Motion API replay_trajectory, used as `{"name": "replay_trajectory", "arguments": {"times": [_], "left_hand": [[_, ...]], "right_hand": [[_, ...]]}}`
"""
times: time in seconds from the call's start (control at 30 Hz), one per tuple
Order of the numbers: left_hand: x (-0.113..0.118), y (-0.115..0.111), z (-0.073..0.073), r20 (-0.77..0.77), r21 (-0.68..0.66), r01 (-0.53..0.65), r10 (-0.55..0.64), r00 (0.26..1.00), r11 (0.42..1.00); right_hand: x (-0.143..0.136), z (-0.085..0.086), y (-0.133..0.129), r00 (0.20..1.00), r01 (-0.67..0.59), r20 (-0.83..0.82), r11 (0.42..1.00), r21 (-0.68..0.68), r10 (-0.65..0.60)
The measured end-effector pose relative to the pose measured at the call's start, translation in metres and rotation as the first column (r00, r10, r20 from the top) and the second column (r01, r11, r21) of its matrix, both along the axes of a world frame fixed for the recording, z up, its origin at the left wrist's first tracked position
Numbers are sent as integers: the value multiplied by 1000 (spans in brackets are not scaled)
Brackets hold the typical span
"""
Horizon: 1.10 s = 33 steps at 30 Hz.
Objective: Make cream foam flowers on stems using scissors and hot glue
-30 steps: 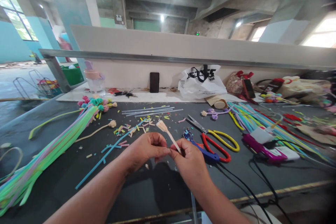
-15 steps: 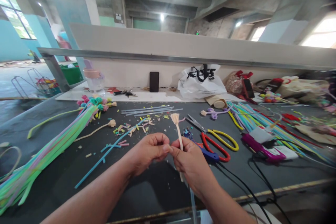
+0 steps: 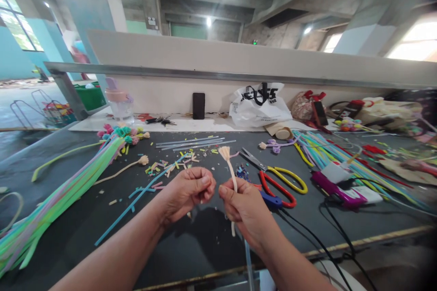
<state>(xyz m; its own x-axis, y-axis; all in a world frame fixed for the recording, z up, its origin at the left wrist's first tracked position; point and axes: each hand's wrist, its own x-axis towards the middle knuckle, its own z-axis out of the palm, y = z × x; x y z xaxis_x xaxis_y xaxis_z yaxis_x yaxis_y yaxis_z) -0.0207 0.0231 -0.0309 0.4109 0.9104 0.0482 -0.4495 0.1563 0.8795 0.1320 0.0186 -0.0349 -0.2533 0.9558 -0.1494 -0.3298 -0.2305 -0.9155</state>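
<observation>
Upright in my right hand (image 3: 241, 200) is a beige chenille stem (image 3: 233, 170) with a flared, tufted top, pinched between thumb and fingers. A translucent rod (image 3: 248, 254) runs down from beneath that hand past the table edge; whether the hand grips it is hidden. My left hand (image 3: 194, 188) is closed in a pinch a short way to the left, apart from the stem. What sits in its fingertips, if anything, is too small to make out. Scissors (image 3: 273, 173) with red and yellow handles lie right of my right hand, beside a blue-handled tool (image 3: 272, 200) with a cord.
Bundled green and purple chenille stems (image 3: 75, 186) with flower heads lie left. Small cut pieces (image 3: 170, 166), a blue stem (image 3: 126, 213) and clear sticks (image 3: 194, 143) are ahead. A purple glue gun (image 3: 341, 193) and more stems (image 3: 327, 150) lie right. A phone (image 3: 198, 106) leans behind.
My left hand has drawn slightly left, away from my right hand, so a gap now shows between their fingertips. The beige stem stays in my right hand.
</observation>
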Motion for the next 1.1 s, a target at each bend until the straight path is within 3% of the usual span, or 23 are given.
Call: {"name": "replay_trajectory", "arguments": {"times": [0.23,0.43,0.67,0.77,0.87,0.9,0.97,1.03,1.1], "left_hand": [[2,-1,-1,-1,-15,-8,8,1000,1000],[4,3,-6,-135,39,-199,202,970,979],[8,1,-10,-175,42,-84,90,981,996],[6,-1,-6,-168,31,-79,83,982,996],[3,0,-3,-208,93,-123,140,968,988],[2,0,-2,-229,117,-141,164,959,983],[3,1,-3,-272,132,-151,182,945,980],[4,1,-5,-300,126,-115,148,942,985],[7,1,-8,-312,135,-74,113,943,988]], "right_hand": [[0,0,1,1000,6,23,1000,18,-7],[-6,-1,-7,997,-72,27,997,24,72],[-18,-9,-18,977,-215,6,976,30,215],[-12,-8,-14,939,-303,185,951,52,289],[5,1,-3,839,-367,453,928,63,301],[11,5,2,827,-346,495,935,73,267],[22,12,8,884,-235,440,964,122,159],[26,14,10,961,-111,268,981,156,66],[26,12,10,992,-67,112,985,158,50]]}}
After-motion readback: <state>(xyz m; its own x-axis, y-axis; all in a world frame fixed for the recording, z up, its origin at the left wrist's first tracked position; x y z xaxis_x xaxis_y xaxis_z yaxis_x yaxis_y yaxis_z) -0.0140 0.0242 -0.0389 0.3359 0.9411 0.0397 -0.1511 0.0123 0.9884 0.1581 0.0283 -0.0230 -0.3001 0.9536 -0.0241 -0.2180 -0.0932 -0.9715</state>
